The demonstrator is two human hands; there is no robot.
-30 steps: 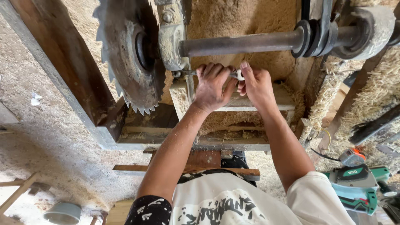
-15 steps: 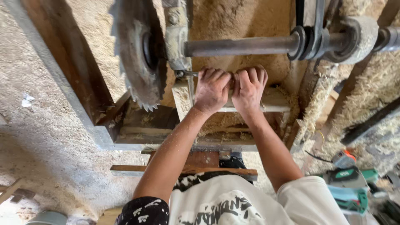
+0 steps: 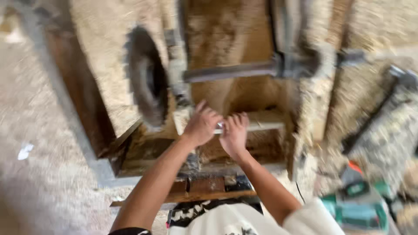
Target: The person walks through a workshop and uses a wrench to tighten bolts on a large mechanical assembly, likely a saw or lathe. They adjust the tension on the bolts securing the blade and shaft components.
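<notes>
Both hands together on wooden crosspiece: left hand and right hand fingers pinch a small pale part between them, steadying it; saw blade above-left of fingers.

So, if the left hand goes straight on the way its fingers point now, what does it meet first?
Probably the horizontal metal shaft. The left hand points up and away, over the pale wooden crossbar, and the shaft lies next in that line. The picture is blurred and depth is unclear, so the hand could pass beneath it.
</notes>
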